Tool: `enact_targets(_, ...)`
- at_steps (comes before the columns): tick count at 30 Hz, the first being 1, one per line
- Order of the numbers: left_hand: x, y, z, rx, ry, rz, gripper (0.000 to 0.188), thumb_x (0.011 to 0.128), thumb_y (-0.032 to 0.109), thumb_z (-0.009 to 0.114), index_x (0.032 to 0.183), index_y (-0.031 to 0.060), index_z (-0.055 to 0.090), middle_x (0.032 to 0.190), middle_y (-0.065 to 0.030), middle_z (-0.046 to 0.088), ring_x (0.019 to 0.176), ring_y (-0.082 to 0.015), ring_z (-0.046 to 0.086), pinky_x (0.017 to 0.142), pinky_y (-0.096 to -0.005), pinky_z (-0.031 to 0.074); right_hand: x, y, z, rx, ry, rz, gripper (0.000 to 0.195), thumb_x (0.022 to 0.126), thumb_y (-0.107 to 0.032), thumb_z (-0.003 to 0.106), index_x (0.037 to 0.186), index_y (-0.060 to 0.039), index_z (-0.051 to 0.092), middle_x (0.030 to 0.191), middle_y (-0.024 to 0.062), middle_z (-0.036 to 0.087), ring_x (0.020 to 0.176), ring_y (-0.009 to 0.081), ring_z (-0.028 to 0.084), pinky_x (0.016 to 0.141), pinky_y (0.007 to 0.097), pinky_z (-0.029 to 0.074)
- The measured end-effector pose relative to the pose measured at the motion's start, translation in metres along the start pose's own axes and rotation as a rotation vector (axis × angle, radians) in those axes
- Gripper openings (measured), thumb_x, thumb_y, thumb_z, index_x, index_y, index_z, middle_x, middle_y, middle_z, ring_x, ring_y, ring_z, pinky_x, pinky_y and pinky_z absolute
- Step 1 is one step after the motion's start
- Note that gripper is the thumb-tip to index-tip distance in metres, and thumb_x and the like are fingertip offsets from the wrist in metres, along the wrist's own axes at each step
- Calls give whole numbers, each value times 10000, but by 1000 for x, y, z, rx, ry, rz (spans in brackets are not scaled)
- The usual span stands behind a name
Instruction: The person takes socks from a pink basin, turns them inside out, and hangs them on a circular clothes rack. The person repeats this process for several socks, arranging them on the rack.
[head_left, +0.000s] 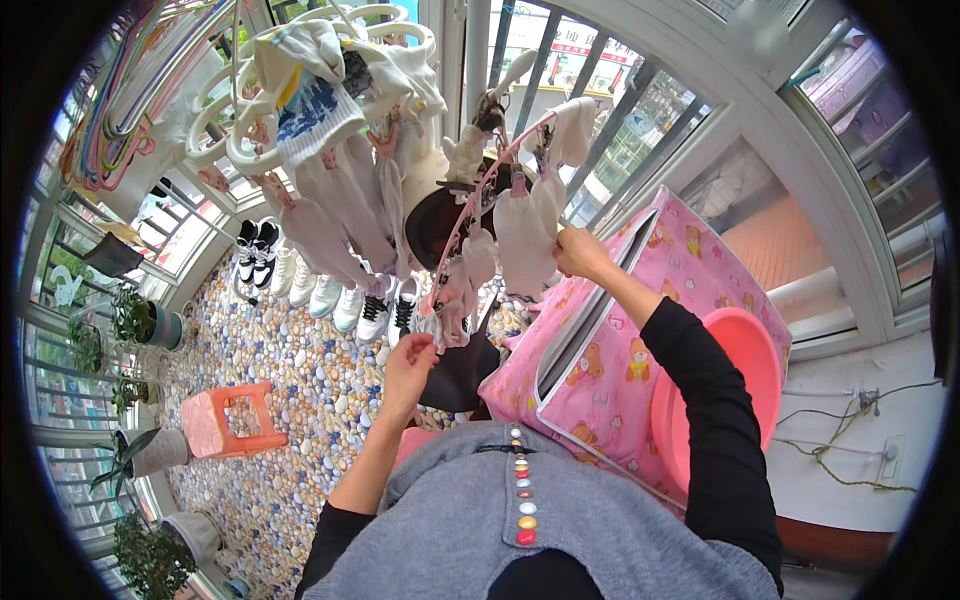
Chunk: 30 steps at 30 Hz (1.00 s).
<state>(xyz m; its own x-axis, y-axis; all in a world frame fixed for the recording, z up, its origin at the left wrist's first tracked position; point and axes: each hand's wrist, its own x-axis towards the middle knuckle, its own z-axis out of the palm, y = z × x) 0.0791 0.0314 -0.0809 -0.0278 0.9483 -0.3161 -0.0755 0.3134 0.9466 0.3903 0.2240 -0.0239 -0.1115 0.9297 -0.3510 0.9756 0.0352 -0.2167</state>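
Note:
A pink clip hanger (466, 206) hangs before me with pale socks clipped along it. My right hand (581, 253) has its fingers closed at the edge of a long white sock (521, 236). Low on the other end of the hanger, my left hand (409, 373) is raised with curled fingers against a small pale sock (451, 324); whether it grips the cloth is unclear. Another white sock (574, 131) hangs at the hanger's upper end. To the left, more white socks (330, 202) hang from pegs under a white ring rack (251, 139).
A pink bear-print fabric storage box (600, 367) stands at my right, with a pink basin (716, 397) against it. Several shoes (322, 296) line the pebble-patterned floor (300, 375). An orange plastic stool (232, 420) and potted plants (154, 551) are at left. Coloured clothes hangers (127, 112) hang upper left.

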Motion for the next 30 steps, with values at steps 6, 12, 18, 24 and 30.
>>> enact_targets(6,14,58,15,291,226,416,278,878,122,659,1108,-15,585,905,-44,574,692,-107,504,614,-261,442,24,16,34,320,91,56,209,789,-154,588,884,-21,718,856,213,696,856,371,683,762,460,531)
enact_targets(12,35,87,27,483,258,607,262,818,152,707,1031,19,634,895,-70,580,657,-158,503,607,-295,429,24,12,37,567,64,108,244,794,-155,603,885,54,688,740,193,687,660,282,694,660,411,540)
enact_targets(18,50,94,35,489,235,672,130,844,104,659,906,-10,659,738,-93,603,594,-184,529,582,-306,426,18,7,34,799,93,129,232,798,-128,613,843,93,664,686,163,662,585,228,678,521,345,530)
enact_targets(24,43,98,40,500,222,703,111,859,70,644,914,-25,660,755,-101,618,615,-170,571,590,-293,454,19,11,28,797,-3,167,253,817,-163,640,904,75,655,788,114,674,627,187,685,524,295,548)
enact_targets(30,39,99,42,515,212,742,108,865,71,645,908,-27,660,755,-101,624,608,-160,568,584,-285,449,26,23,19,559,76,206,200,810,-130,617,780,59,675,680,112,678,570,184,682,520,294,547)
